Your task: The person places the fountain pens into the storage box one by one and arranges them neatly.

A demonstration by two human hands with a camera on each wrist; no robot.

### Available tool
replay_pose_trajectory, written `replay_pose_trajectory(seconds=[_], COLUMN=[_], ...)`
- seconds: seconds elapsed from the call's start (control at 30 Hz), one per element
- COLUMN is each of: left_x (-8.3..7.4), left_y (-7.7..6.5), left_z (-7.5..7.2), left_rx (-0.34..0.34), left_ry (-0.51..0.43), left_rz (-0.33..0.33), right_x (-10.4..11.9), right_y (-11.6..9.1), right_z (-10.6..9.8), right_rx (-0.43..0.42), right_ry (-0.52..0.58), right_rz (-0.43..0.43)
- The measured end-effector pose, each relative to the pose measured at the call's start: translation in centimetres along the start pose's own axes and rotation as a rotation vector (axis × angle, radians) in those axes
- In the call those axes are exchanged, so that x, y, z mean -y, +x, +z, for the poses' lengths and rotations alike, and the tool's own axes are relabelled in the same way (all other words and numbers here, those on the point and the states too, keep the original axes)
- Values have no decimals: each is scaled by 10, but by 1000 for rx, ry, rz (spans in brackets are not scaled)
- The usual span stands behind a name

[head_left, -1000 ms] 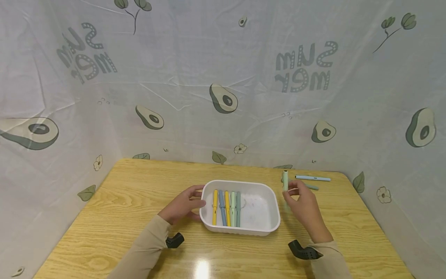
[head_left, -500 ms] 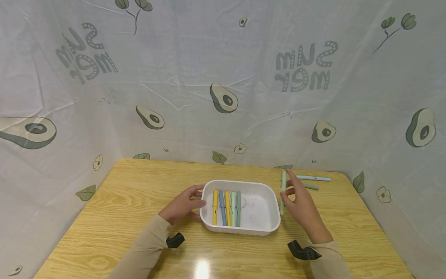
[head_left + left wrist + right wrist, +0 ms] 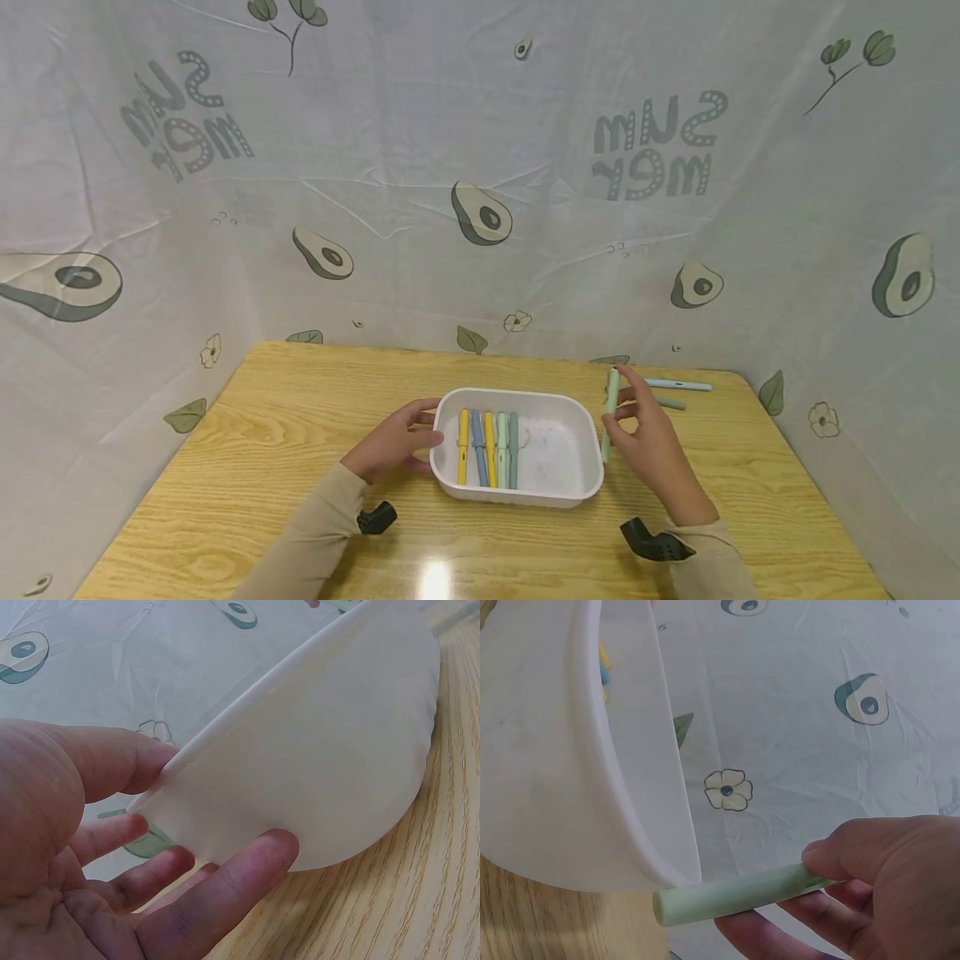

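My left hand grips the left end of a white plastic tray. In the left wrist view, the thumb lies at its rim and fingertips touch the outer wall. Inside the tray's left half lie several capped pens side by side: yellow ones, a blue one, a pale green one and a grey-green one. Just beyond the tray's right end, my right hand pinches a light green pen between thumb and fingers. That pen slants steeply, with the index finger near its top end.
Behind the right hand, a light blue pen and a dark green pen, partly hidden, lie on the wooden table. A white avocado-print cloth hangs behind and at both sides.
My right index finger has stretched up to the pen's top end. The pen has tilted slightly, and its lower part now shows beside the tray. The left hand and tray have stayed put.
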State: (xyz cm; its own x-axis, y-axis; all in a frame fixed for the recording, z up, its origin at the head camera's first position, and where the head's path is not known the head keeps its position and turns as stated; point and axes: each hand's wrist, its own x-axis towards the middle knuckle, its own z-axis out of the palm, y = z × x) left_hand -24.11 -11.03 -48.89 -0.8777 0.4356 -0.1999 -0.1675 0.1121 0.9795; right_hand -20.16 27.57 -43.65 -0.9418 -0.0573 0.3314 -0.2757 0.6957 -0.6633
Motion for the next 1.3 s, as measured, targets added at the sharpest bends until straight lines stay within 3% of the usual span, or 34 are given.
replay_pose_trajectory(seconds=[0.5, 0.97, 1.3], left_x=[-1, -3, -7], left_y=[2, 4, 4], left_z=[-4, -6, -7], left_rx=[11, 20, 20], left_ry=[2, -7, -10], left_rz=[-2, 5, 5], right_x=[0, -1, -3], right_y=[1, 4, 6], right_z=[-4, -5, -7], right_rx=[-93, -120, -148], right_ry=[111, 207, 193], right_rz=[25, 130, 218])
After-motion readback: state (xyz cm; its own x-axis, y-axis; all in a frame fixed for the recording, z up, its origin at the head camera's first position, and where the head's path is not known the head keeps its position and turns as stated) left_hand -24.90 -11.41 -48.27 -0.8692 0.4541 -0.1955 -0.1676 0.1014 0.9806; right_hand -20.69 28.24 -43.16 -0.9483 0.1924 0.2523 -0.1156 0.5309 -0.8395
